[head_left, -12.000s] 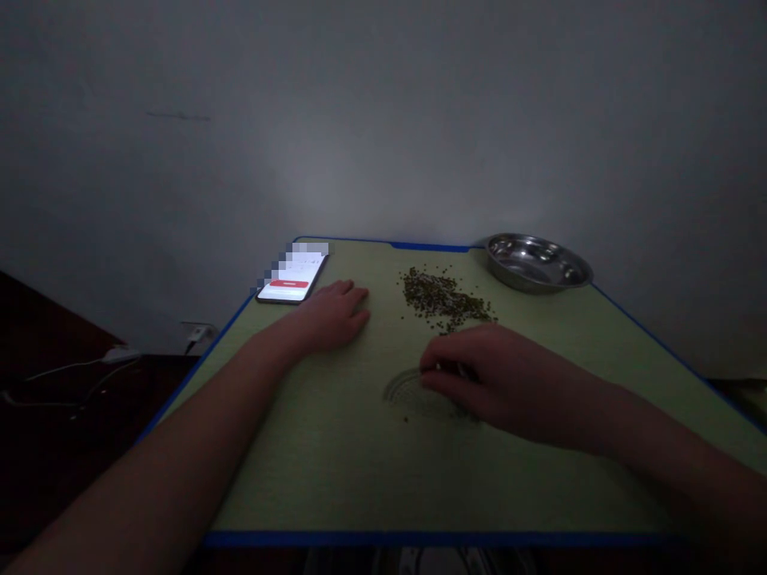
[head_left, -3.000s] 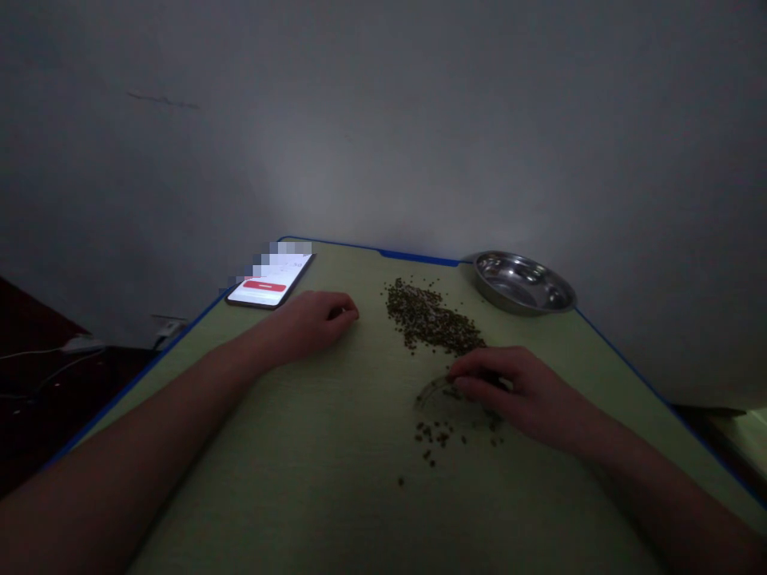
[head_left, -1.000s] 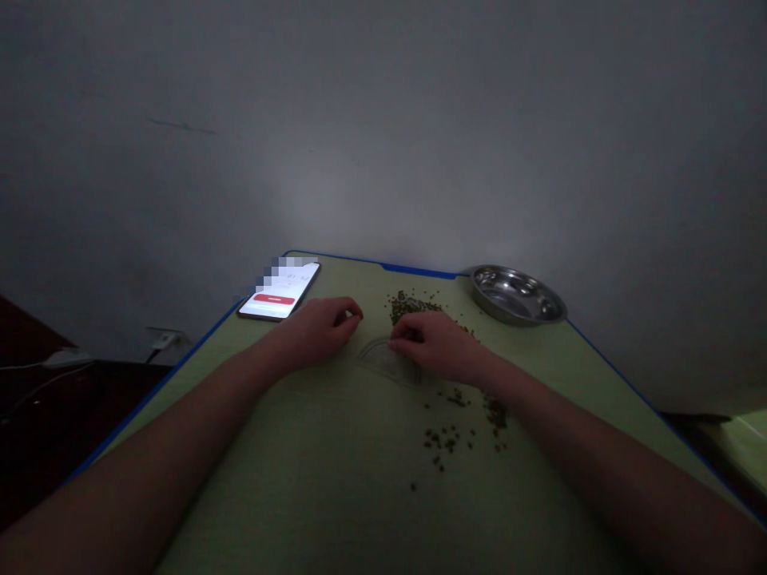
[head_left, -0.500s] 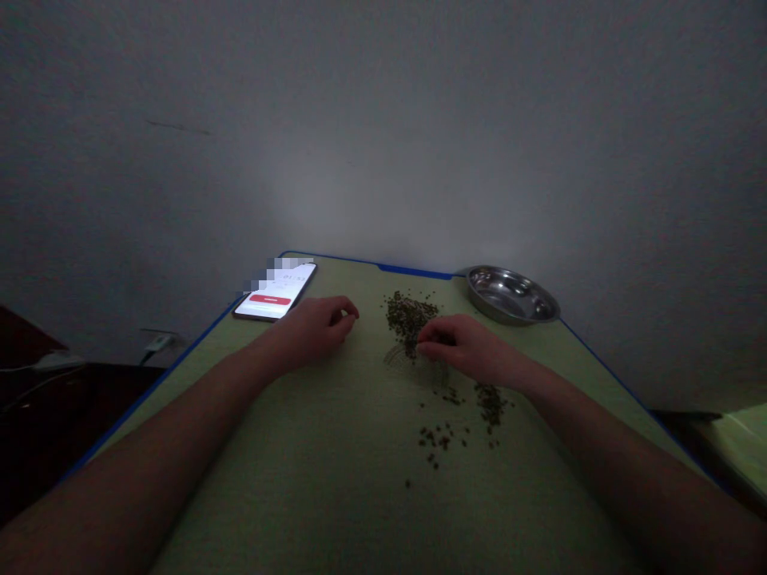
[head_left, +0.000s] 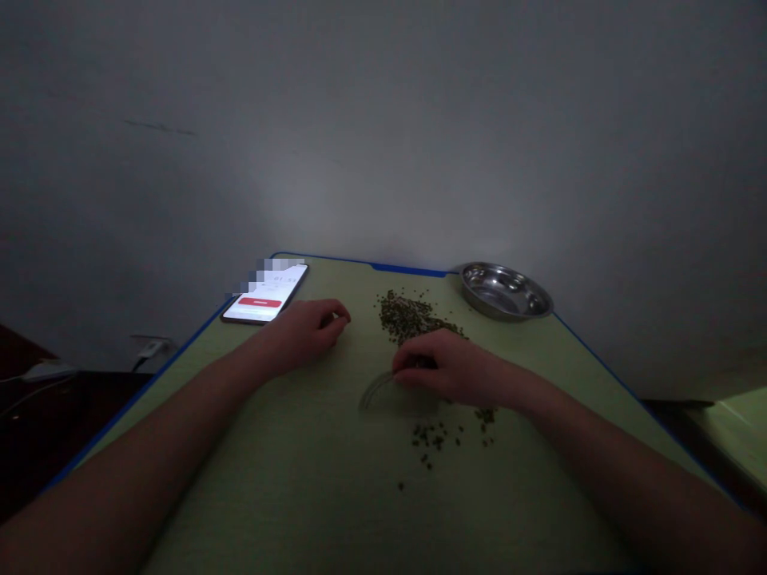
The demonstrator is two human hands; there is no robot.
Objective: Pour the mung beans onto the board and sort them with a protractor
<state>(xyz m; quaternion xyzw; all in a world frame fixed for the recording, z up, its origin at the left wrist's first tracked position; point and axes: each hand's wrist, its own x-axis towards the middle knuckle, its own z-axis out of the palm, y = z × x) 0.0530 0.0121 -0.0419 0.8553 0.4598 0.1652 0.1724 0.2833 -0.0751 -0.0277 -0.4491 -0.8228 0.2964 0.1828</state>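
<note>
My right hand [head_left: 447, 363] is closed, thumb and fingers pinched at the edge of a clear, curved dish or lid [head_left: 376, 391]. The hand hides most of this see-through thing, so its full shape cannot be made out. Just beyond the fingers lies a pile of small greenish-brown seeds or beans [head_left: 404, 313]. Nearer me, a looser scatter of the same seeds [head_left: 428, 435] lies on the table. My left hand [head_left: 315, 327] rests on the tabletop left of the pile, fingers curled toward the thumb, with nothing visible in them.
A lit phone [head_left: 264, 299] lies by my left wrist at the table's left edge. A shiny metal bowl [head_left: 506, 294] stands at the back right. The pale green table [head_left: 288, 495] has a blue rim and meets a grey wall. A plug and cable [head_left: 149, 349] show at the left.
My right hand has come toward me and slightly left with the clear thing, away from the pile. Some seeds near the right hand are now covered. The left hand stays put; the view shifts slightly.
</note>
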